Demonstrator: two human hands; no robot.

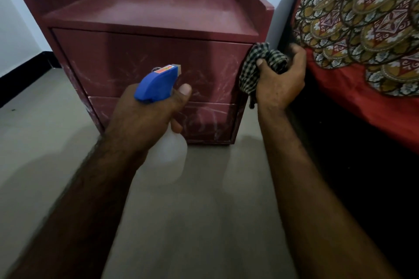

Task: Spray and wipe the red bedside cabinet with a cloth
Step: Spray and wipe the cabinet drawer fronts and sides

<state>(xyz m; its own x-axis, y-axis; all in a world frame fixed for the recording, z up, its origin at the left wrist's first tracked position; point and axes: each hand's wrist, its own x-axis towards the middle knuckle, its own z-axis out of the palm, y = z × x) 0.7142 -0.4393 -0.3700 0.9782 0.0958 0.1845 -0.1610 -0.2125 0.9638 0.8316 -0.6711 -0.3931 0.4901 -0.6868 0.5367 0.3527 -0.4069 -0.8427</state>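
The red bedside cabinet point(145, 52) stands on the floor against the wall, its two drawer fronts streaked with whitish marks. My left hand point(145, 118) grips a spray bottle point(158, 84) with a blue trigger head and a translucent white body, its nozzle pointing at the upper drawer front. My right hand point(281, 79) is closed on a bunched black-and-white checked cloth point(256, 68), held at the cabinet's front right corner, between cabinet and bed.
A bed with a red patterned cover point(367, 29) rises at the right, its dark side close to my right arm. Grey floor point(45, 142) spreads in front of and left of the cabinet. A white wall with black skirting point(20, 70) runs behind.
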